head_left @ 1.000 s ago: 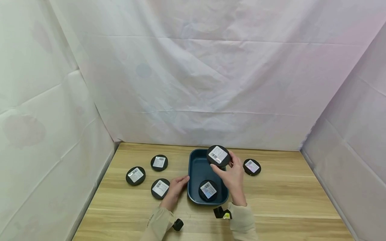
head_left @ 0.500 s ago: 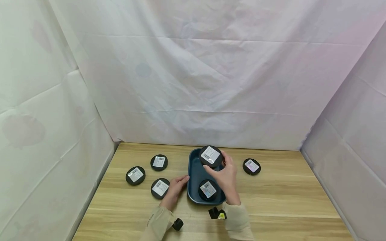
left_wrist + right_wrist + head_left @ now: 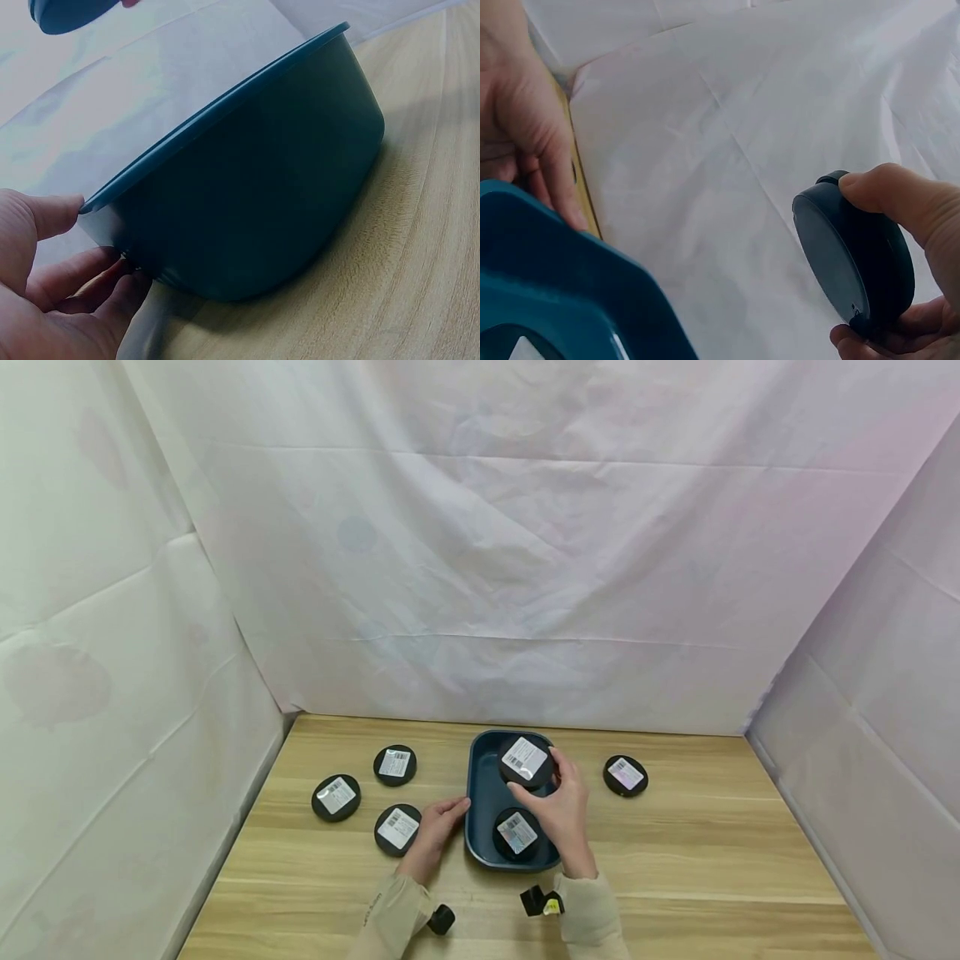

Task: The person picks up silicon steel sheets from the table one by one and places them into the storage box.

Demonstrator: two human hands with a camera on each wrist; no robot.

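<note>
My right hand grips a flat round black case by its edge, thumb on one side and fingers on the other. A white barcode label faces up on it, and in the right wrist view a small tab juts from its side. The case is held over the far half of a deep dark-teal tray. A second, similar labelled case lies inside the tray's near half. At the tray's left side is my left hand, its thumb at the rim and its bent fingers against the outer wall.
Left of the tray, three more labelled round cases lie on the wooden table. Another case is on the right. A white cloth hangs behind the table, with more cloth at both sides.
My right hand has carried the round case leftward over the tray, then slightly lower and nearer. The left hand and the tray have stayed in place.
</note>
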